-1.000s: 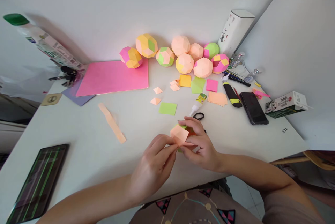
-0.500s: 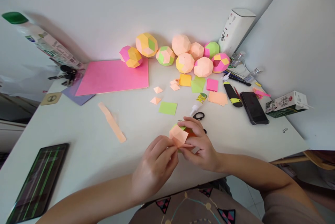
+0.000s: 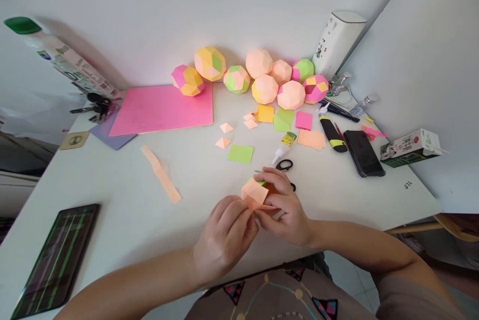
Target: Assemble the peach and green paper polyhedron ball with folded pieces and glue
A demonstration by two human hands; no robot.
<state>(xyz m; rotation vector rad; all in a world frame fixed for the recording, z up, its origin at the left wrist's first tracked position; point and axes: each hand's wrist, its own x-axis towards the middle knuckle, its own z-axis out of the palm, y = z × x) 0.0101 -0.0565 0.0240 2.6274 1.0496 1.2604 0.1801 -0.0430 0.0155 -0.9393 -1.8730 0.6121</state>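
Note:
Between my hands is a partly built paper ball (image 3: 254,194) with peach, green and orange faces. My left hand (image 3: 226,233) is closed, its fingertips pinching the ball's lower left edge. My right hand (image 3: 286,208) wraps round the right side, with fingers over the top and the thumb below. The fingers hide much of the ball. Just behind it lie black-handled scissors (image 3: 285,165), partly covered by my right hand. A glue bottle (image 3: 284,147) lies beyond them. Green paper (image 3: 240,153) and small folded peach pieces (image 3: 223,142) rest farther back on the table.
Finished paper balls (image 3: 264,89) line the wall. A pink board (image 3: 160,110) lies back left, a peach strip (image 3: 160,173) nearer. A tablet (image 3: 56,260) sits front left. On the right are a phone (image 3: 362,153), a utility knife (image 3: 332,133) and a drink carton (image 3: 410,148).
My left hand has shifted slightly to the right and down at the ball's lower edge. The ball and my right hand stay nearly in place.

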